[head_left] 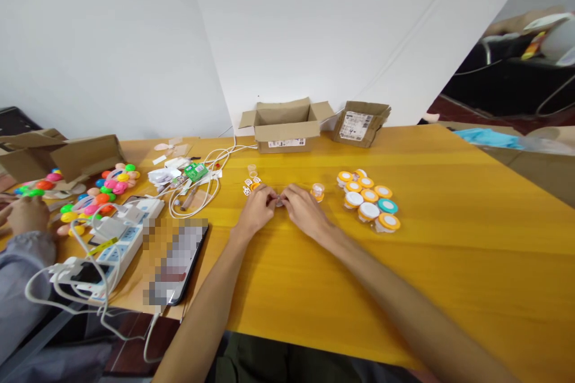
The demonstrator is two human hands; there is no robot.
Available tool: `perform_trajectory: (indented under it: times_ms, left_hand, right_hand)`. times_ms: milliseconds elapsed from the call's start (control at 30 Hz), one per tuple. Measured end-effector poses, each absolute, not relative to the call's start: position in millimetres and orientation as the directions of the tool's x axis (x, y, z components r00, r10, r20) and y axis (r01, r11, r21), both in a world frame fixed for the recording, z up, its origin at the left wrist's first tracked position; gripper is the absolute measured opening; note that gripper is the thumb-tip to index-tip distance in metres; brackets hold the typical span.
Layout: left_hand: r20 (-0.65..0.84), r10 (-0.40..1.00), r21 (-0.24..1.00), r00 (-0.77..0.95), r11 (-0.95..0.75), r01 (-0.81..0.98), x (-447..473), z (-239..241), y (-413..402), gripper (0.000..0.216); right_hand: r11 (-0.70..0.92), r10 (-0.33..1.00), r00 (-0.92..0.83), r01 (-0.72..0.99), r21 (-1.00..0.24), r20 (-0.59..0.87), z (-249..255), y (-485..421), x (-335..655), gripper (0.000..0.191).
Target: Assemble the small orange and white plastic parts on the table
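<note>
My left hand (259, 206) and my right hand (303, 209) meet at the middle of the yellow table (449, 263), fingers pinched together on a tiny pale object (279, 200) I cannot make out. Just beyond my left hand lie several small white and orange pieces (250, 183) and a small clear cup (252, 169). A small clear cup with an orange base (317, 192) stands beside my right hand. Further right sits a cluster of several small round containers (369, 200) with orange, white and teal lids.
An open cardboard box (286, 124) and a flattened one (362, 122) stand at the table's far edge. White cables (204, 188), a power strip (121, 236) and a phone (177, 263) lie to the left. Another person's hand (27, 215) rests by colourful balls (101, 194).
</note>
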State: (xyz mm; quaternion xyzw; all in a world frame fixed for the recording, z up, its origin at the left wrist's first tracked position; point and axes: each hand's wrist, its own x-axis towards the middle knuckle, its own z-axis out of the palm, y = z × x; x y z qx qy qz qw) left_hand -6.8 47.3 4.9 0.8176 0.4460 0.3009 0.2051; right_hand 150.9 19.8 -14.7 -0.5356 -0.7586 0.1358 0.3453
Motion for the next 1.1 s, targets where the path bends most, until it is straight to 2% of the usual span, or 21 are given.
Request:
perform_trajectory:
  times_ms: [200,333,633,1100]
  left_hand:
    - [0.323,0.839,0.587,0.438,-0.541,0.603,-8,4,48,0.020]
    - [0.322,0.839,0.591,0.438,-0.540,0.600,-8,6,47,0.022]
    - [0.308,0.852,0.650,0.424,-0.514,0.560,-8,9,47,0.018]
    - [0.271,0.867,0.612,0.417,-0.490,0.621,-7,15,44,0.020]
  right_hand:
    - [0.355,0.918,-0.208,0.810,-0.467,0.337,-11,17,149,0.024]
    - [0.353,0.917,-0.206,0.818,-0.454,0.342,-11,17,149,0.023]
    - [0.369,0.910,-0.175,0.759,-0.537,0.377,-17,20,150,0.024]
    - [0.353,0.929,-0.147,0.620,-0.700,0.339,-9,25,152,0.021]
